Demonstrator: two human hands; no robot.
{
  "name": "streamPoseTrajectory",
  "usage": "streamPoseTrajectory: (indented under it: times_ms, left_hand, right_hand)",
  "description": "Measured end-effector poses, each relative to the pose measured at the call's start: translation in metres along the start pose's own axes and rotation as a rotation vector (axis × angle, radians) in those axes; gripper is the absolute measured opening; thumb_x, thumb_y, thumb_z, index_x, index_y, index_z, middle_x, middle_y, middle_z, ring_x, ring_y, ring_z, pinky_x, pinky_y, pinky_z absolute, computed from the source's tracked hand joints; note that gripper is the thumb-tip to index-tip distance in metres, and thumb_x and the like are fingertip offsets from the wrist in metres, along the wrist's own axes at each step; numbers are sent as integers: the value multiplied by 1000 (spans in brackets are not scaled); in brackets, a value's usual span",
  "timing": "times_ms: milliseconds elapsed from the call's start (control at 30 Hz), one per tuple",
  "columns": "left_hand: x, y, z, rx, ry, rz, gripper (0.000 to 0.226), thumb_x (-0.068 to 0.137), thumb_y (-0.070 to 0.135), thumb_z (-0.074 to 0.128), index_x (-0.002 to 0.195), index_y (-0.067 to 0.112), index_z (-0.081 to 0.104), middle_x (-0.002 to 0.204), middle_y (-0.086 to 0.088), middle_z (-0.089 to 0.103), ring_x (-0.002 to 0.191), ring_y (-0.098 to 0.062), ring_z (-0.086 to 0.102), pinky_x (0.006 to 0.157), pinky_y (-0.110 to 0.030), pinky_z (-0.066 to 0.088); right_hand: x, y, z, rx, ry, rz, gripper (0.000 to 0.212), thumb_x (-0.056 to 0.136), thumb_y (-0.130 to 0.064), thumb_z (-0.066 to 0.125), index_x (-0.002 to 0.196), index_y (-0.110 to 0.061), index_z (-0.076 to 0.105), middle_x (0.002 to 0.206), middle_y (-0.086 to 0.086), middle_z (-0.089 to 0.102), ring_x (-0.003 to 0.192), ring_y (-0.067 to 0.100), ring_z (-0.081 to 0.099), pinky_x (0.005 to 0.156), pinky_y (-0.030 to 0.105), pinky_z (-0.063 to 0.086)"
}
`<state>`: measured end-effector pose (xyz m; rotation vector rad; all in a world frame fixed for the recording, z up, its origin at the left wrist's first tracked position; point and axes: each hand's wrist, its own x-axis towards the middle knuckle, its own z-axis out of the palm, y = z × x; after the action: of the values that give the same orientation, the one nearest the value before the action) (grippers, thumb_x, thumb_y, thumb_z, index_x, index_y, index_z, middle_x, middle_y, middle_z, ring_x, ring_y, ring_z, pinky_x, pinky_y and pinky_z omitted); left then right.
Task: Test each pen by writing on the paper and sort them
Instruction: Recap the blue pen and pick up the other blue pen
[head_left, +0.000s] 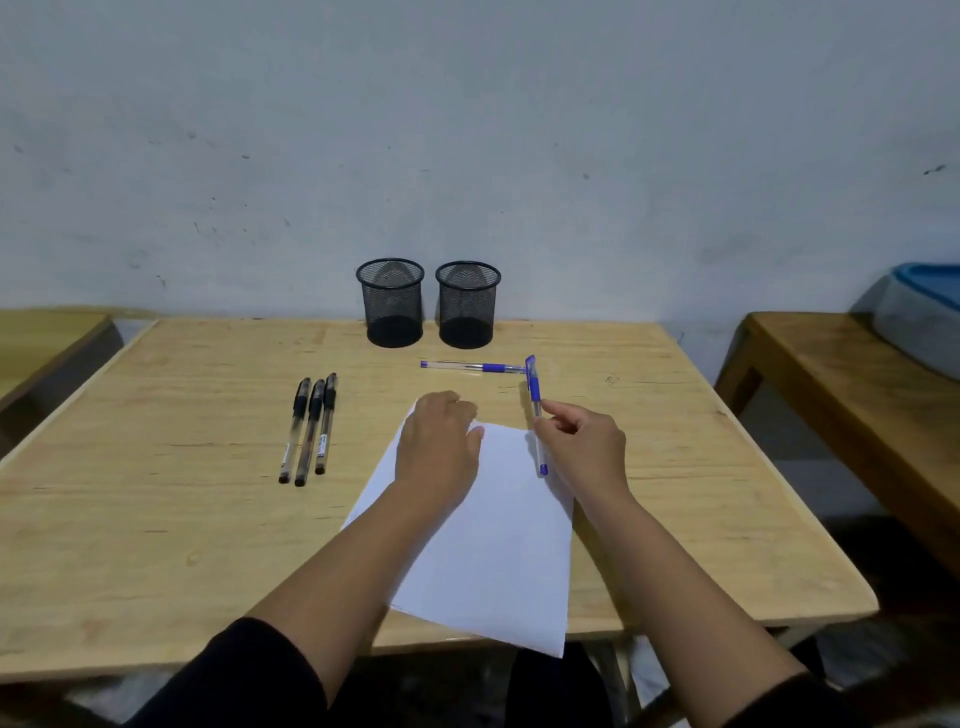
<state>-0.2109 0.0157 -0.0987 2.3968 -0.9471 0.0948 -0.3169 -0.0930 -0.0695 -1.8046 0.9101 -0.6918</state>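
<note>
A white sheet of paper (493, 545) lies on the wooden table (156, 519), its near corner hanging over the front edge. My left hand (439, 447) rests flat on the paper's top left part. My right hand (584, 447) pinches a capped blue pen (535, 410) at the paper's top right corner, cap pointing away from me. A second blue pen (470, 366) lies crosswise just beyond. Three black pens (309, 431) lie side by side to the left. Two black mesh cups, left (390, 302) and right (467, 304), stand empty at the back.
A wall runs directly behind the table. Another wooden table (841, 395) stands to the right with a blue and grey bin (919, 322) on it. A further table edge (41, 343) shows at the far left.
</note>
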Motion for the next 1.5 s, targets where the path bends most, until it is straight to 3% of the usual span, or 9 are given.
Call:
streamPoseTrajectory:
  times_ms: [100, 167, 267, 433, 500, 600, 767, 933, 1500]
  left_hand:
    - [-1, -6, 9, 23, 14, -1, 34, 93, 30, 42, 123, 19, 53, 133, -2, 50, 127, -19, 37, 107, -31, 29]
    - [0, -9, 13, 23, 33, 1, 34, 93, 31, 42, 123, 20, 53, 131, -1, 53, 126, -18, 39, 109, -30, 27]
    - [0, -10, 15, 14, 50, 0, 33, 92, 32, 43, 122, 21, 54, 130, 0, 53, 125, -17, 40, 109, -30, 27]
    - [0, -10, 15, 22, 55, 12, 33, 92, 31, 43, 122, 21, 54, 128, 1, 54, 124, -17, 41, 109, -29, 26]
    - [1, -10, 14, 31, 35, 6, 33, 92, 31, 43, 122, 21, 53, 130, 2, 53, 124, -17, 40, 109, -29, 26]
    - [7, -7, 7, 21, -8, -8, 34, 91, 32, 45, 122, 20, 53, 129, 1, 53, 124, -18, 40, 104, -32, 33]
    - [43, -1, -12, 16, 19, 14, 36, 89, 30, 49, 122, 17, 53, 128, -5, 54, 124, -21, 41, 101, -37, 39]
    - [85, -6, -16, 138, 3, 56, 37, 89, 27, 51, 122, 12, 54, 125, -8, 55, 120, -24, 44, 97, -35, 39]
    - [117, -44, 1, 134, 30, 96, 16, 92, 23, 51, 101, 17, 63, 98, -4, 63, 93, -18, 48, 66, -25, 35]
  right_hand:
    - [8, 6, -3, -109, 2, 5, 29, 84, -14, 59, 111, -9, 69, 78, 5, 70, 79, 21, 63, 76, 27, 52]
    - [12, 10, -3, -129, -2, 9, 24, 82, -11, 58, 100, 1, 69, 88, 22, 70, 81, 33, 61, 78, 37, 51]
    - [18, 14, -1, -164, -11, -6, 24, 80, -8, 55, 96, 8, 65, 90, 27, 67, 64, 26, 51, 63, 28, 42]
    - [26, 20, 2, -238, -9, -51, 20, 81, -4, 54, 87, 12, 64, 81, 28, 65, 72, 37, 55, 48, 9, 32]
    - [29, 21, 2, -272, -31, -67, 20, 80, -4, 54, 83, 13, 64, 70, 24, 63, 61, 26, 50, 48, 6, 34]
    - [37, 20, 1, -336, -49, -106, 21, 83, -11, 56, 86, 6, 68, 71, 14, 61, 63, 14, 48, 50, 11, 36]
    - [53, 2, -2, -473, -86, -240, 32, 90, -19, 51, 117, -9, 64, 115, 7, 60, 103, 23, 56, 81, 30, 45]
    - [83, -8, 12, -630, -179, -424, 39, 92, -20, 49, 129, -11, 55, 129, 5, 57, 112, 22, 53, 87, 27, 42]
    - [121, -8, 55, -772, -318, -543, 24, 92, -15, 51, 109, -13, 68, 102, 9, 62, 101, 23, 50, 77, 32, 44]
